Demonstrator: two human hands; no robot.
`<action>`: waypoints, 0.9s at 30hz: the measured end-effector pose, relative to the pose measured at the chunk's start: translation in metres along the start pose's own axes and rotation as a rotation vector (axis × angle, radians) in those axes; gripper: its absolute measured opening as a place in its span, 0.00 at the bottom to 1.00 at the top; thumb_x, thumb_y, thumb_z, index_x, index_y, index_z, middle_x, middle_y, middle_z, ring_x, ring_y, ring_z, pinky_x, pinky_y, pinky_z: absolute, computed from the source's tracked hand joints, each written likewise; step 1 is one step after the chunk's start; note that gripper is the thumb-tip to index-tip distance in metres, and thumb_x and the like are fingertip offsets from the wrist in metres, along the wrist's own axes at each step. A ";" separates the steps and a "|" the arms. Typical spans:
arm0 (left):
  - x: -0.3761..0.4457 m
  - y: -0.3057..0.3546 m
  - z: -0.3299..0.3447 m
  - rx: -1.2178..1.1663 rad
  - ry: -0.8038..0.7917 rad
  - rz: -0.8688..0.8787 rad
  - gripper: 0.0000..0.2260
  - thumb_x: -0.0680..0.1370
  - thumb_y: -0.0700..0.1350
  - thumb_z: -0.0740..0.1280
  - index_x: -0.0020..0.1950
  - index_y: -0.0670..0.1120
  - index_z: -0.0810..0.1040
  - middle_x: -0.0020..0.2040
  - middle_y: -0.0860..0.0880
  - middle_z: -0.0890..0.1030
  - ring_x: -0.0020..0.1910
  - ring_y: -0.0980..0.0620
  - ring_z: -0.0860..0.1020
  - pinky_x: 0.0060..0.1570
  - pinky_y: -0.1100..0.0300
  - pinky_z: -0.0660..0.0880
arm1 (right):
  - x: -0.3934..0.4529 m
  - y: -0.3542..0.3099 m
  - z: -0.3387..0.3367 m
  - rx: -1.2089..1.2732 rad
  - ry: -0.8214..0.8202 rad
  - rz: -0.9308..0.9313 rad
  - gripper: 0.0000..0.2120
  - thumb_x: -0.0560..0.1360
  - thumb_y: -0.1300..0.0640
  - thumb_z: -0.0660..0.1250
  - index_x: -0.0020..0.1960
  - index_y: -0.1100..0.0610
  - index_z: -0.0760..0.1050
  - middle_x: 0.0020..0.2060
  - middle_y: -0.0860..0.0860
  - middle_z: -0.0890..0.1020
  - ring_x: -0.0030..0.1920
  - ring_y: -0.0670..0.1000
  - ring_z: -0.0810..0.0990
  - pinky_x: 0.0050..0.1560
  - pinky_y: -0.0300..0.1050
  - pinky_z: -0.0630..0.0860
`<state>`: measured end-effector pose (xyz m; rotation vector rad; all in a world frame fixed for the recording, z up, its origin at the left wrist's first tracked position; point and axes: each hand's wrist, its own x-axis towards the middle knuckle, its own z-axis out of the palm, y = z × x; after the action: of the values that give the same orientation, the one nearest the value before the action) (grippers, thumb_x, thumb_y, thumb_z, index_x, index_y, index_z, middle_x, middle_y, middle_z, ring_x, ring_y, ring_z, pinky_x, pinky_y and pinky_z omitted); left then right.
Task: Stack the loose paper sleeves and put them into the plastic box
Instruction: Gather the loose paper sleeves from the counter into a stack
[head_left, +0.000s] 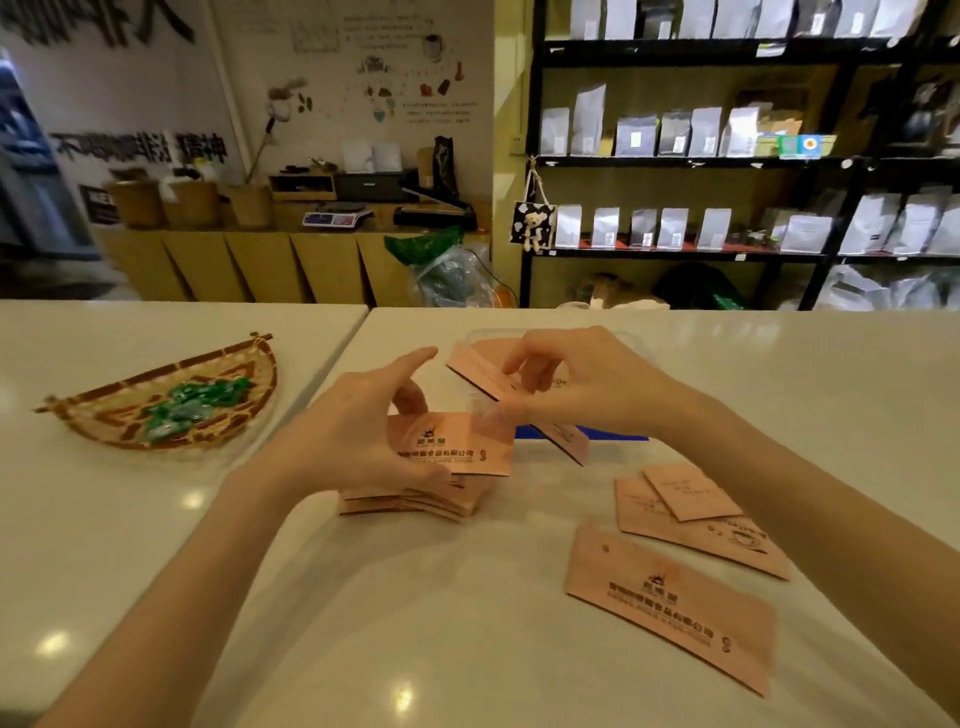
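Observation:
My left hand (358, 431) grips a pink paper sleeve (457, 441) with black print, held just above a small stack of sleeves (415, 501) on the white table. My right hand (576, 379) pinches a tilted bundle of sleeves (483, 371) over the clear plastic box (639, 338), whose blue base edge (613, 434) shows below my wrist. Three more loose sleeves lie flat at the right: a large one (670, 603) near me, and two overlapping ones (691, 491) (727, 543) behind it. Most of the box is hidden behind my hands.
A woven fan-shaped basket (104, 415) holding green wrapped sweets (192, 405) sits on the adjoining table at the left. A seam (337, 353) runs between the two tables. Black shelves (727, 161) with bags stand beyond the far edge.

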<state>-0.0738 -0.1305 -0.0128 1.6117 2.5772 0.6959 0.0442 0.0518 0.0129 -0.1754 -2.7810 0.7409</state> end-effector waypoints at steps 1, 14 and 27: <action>-0.002 -0.006 0.001 -0.016 0.016 -0.025 0.48 0.60 0.58 0.74 0.72 0.55 0.50 0.50 0.57 0.73 0.50 0.57 0.73 0.50 0.67 0.68 | 0.005 -0.005 0.007 -0.010 0.006 -0.028 0.21 0.60 0.35 0.68 0.47 0.46 0.76 0.41 0.45 0.80 0.44 0.46 0.78 0.45 0.48 0.78; -0.005 -0.046 0.024 -0.243 -0.003 -0.123 0.54 0.57 0.58 0.74 0.73 0.55 0.43 0.58 0.53 0.76 0.58 0.55 0.72 0.55 0.62 0.69 | 0.027 -0.020 0.060 -0.375 -0.101 -0.168 0.31 0.63 0.30 0.61 0.58 0.48 0.71 0.53 0.49 0.77 0.52 0.49 0.71 0.50 0.45 0.72; -0.003 -0.041 0.021 -0.025 -0.115 -0.143 0.36 0.59 0.63 0.71 0.64 0.53 0.70 0.61 0.53 0.71 0.60 0.54 0.67 0.54 0.62 0.65 | 0.021 -0.007 0.062 -0.449 -0.081 -0.292 0.26 0.70 0.34 0.56 0.58 0.50 0.72 0.60 0.47 0.76 0.64 0.48 0.67 0.66 0.44 0.57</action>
<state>-0.1015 -0.1408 -0.0480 1.3986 2.5592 0.6040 0.0059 0.0202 -0.0313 0.1812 -2.9170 0.0513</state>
